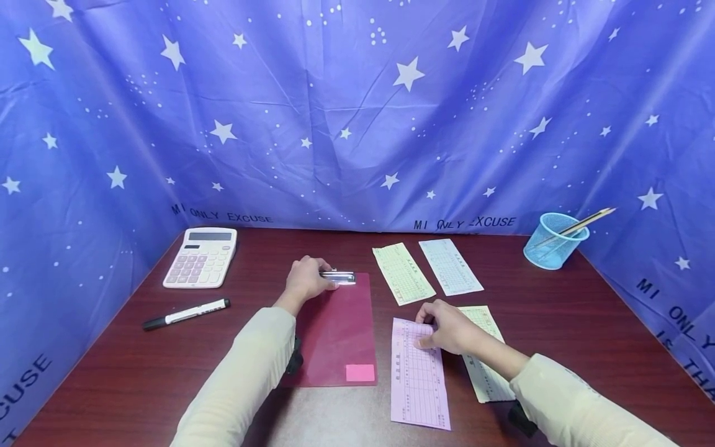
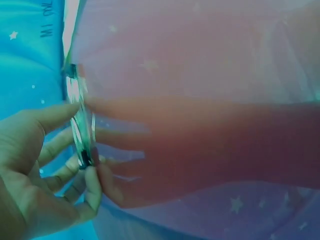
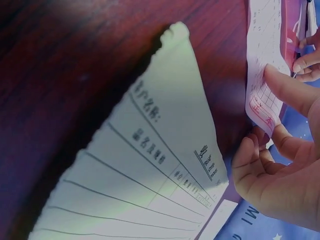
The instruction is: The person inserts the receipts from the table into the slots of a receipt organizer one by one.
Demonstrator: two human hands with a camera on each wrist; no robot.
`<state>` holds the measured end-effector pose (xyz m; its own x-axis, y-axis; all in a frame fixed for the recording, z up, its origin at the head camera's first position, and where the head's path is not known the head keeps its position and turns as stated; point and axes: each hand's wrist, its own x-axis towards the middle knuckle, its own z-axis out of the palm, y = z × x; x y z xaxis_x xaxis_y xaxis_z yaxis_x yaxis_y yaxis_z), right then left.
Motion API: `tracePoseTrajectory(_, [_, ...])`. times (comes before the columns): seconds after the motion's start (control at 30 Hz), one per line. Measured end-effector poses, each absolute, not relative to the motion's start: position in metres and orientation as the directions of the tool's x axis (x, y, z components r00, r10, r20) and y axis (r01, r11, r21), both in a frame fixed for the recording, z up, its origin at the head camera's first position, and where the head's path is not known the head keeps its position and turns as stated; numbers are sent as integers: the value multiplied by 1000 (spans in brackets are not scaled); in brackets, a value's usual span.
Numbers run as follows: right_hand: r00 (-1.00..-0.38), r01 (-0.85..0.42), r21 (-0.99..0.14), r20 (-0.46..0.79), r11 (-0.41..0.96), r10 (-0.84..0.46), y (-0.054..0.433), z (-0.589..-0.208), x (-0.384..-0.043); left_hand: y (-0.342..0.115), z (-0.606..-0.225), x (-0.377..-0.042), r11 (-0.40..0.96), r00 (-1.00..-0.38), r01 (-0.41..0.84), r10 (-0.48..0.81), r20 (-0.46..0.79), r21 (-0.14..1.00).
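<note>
A glossy dark-red clipboard [image 1: 335, 329] lies flat with a metal clip [image 1: 345, 277] at its far end and a pink label [image 1: 360, 372] near its lower right corner. My left hand [image 1: 306, 280] pinches that clip between thumb and fingers; the left wrist view shows the clip [image 2: 82, 120] close up. To the right of the board, my right hand [image 1: 449, 328] holds a pink printed slip [image 1: 416, 385] by its upper right edge. In the right wrist view the slip [image 3: 262, 55] bends where thumb and fingers grip it. A yellowish slip [image 1: 488, 375] lies partly under the right forearm.
Behind the right hand lie another yellowish slip [image 1: 404, 273] and a pale blue slip [image 1: 450, 267]. A white calculator [image 1: 200, 257] and a marker [image 1: 187, 314] are on the left. At the far right stands a blue mesh cup [image 1: 553, 245] with pencils [image 1: 586, 221].
</note>
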<state>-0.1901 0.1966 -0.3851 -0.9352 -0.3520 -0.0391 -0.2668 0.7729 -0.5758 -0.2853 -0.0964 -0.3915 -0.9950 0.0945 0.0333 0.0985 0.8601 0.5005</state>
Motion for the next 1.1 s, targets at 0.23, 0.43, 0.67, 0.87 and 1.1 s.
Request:
tracePoseTrajectory(0.23, [-936,-261,-583,-43,770,-350,196,-386,-190,-101,-399,-287,857,-990,134,99,97,497])
tracePoseTrajectory(0.43, [-938,-262,-570,-42,779,-345,195,-386,-189,-101,-399,-289,860,-989,143,103,108,490])
tracePoseTrajectory(0.67, [-934,-278,-557,-33,783,-355,195,-385,-188,-97,-394,-289,884,-990,139,123,65,447])
tracePoseTrajectory(0.87, [-932,-279,-557,-38,782,-359,195,-386,-188,-92,-394,-289,891,-995,96,78,58,443])
tracePoseTrajectory(1.1, [-928,-286,-561,-39,777,-369,196,-386,-189,-94,-400,-293,875,-980,195,151,134,442])
